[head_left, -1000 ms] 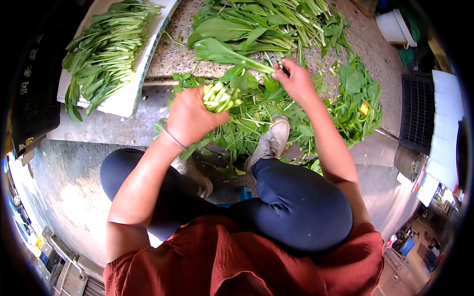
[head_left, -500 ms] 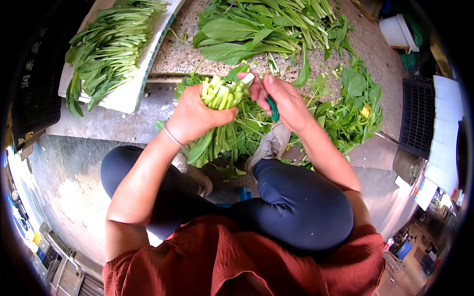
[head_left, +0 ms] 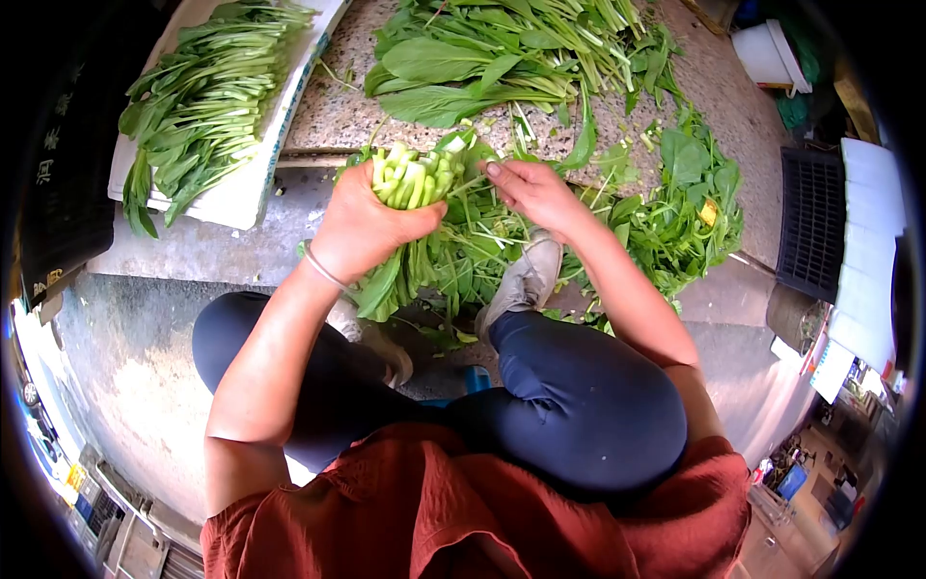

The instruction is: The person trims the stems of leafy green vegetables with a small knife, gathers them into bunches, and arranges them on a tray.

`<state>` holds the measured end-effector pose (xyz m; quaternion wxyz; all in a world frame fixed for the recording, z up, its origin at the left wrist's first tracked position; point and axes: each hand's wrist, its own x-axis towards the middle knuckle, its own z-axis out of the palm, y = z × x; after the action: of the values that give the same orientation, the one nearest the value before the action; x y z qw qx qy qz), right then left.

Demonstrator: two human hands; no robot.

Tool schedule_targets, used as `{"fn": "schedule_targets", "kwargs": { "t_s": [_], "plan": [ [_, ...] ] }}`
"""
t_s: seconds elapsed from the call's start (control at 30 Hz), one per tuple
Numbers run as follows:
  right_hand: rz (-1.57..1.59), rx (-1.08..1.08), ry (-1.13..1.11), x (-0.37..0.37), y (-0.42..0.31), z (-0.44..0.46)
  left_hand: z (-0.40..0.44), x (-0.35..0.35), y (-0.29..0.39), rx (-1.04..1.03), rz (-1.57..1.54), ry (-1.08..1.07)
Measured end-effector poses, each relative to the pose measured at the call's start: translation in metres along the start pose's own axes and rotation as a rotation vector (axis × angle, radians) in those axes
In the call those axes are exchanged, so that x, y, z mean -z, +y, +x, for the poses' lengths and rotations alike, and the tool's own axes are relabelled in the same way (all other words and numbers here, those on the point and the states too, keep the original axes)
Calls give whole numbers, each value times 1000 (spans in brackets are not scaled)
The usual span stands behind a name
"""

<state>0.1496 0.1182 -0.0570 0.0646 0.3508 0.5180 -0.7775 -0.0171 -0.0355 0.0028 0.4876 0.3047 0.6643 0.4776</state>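
My left hand (head_left: 362, 224) is wrapped round a thick bunch of leafy greens (head_left: 417, 177). The pale cut stem ends point up, and the leaves hang below my fist. Just right of those stem ends is my right hand (head_left: 542, 198), fingers curled in and thumb tip near the bunch's leaf edge. What its fingers hold, if anything, is hidden; the green handle seen there a moment before does not show. Under both hands lies a spread of loose leaves and trimmings (head_left: 482, 256).
At the upper left, a row of greens (head_left: 207, 106) lies on a white board (head_left: 241, 201). A larger heap of greens (head_left: 502, 58) covers the stone slab (head_left: 333, 116). Discarded leaves (head_left: 694, 193) are piled at the right, near a black crate (head_left: 808, 222) and a white bucket (head_left: 769, 56).
My right hand has turned over and drawn slightly down from the stem ends, hiding the green handle. My left hand still grips the bunch, and the whole view has shifted slightly.
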Motion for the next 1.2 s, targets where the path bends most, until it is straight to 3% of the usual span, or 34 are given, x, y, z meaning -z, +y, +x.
{"fn": "schedule_targets", "kwargs": {
  "t_s": [0.07,0.13,0.2,0.23,0.3,0.4,0.47,0.53,0.57,0.73,0.8,0.87,0.93,1.0,1.2],
  "plan": [
    [-722,227,483,9,1,10,2,0,-10,-39,-53,51],
    [-669,194,502,31,-21,11,4,0,-16,-91,-68,10],
    [-771,322,856,46,-35,19,4,-1,-14,-79,-98,-2],
    [-770,324,859,59,-33,30,5,-2,-14,-82,-96,-3],
    [-1081,590,993,74,-26,48,7,-5,-14,-156,-228,32],
    [-1010,440,929,79,-30,48,5,-3,-7,-108,-191,-13],
    [-990,568,914,70,-36,31,2,-1,-2,-70,-120,6],
    [-129,344,531,52,-51,5,1,0,-2,-40,14,-14],
    [54,371,449,49,-50,-3,-1,-2,1,-78,21,-9],
    [-56,245,476,36,-39,-13,-6,-7,4,-91,85,-28],
    [-186,240,313,15,-43,-21,-8,-8,2,-60,97,-40],
    [-364,282,246,-2,-38,-18,-4,-11,-5,-506,348,0],
    [-412,287,222,-19,-40,-22,-6,-13,-6,-513,432,54],
    [-363,324,195,-22,-39,-20,-3,-14,-12,-383,367,43],
    [-280,344,143,-33,-37,-26,0,-7,-11,-487,508,93]
  ]
}}
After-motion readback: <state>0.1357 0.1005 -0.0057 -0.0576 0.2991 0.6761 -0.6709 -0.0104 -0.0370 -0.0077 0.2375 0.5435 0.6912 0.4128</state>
